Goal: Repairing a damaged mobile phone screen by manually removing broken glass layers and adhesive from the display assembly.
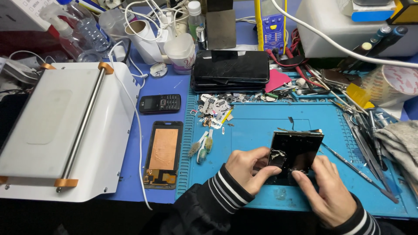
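Both hands on the dark phone screen panel (296, 152), low centre-right of the blue work mat (257, 130). Panel is tilted up off the mat, long axis roughly 12-to-6, top edge leaning slightly toward 1 o'clock.

Left hand (248, 167) sits at the panel's 9 o'clock, thumb and fingers pinched narrow on its left edge beside a patch of whitish residue. Right hand (324, 187) is at the panel's 5 o'clock, fingertips pressed on the lower edge; can't tell whether it pinches or just braces. Both are in contact, so neither is nearer.

Around it:
- thin metal pry tool (357, 167) at 3 o'clock, just beside the panel, running diagonally toward 4, close to the right wrist
- more tweezers and picks (368, 130) at 2 o'clock, with a grey cloth (400, 143) beyond them
- two small brushes (202, 146) at 9 o'clock, well apart
- a screen with copper-coloured back (164, 154) further out at 9, off the mat
- heap of small parts and screws (215, 109) at 11
- stack of black phones (230, 67) at 12, far
- white machine with a steel bar (56, 130) at far 9

Mat directly around the panel is open; only the pry tool crowds the right side.
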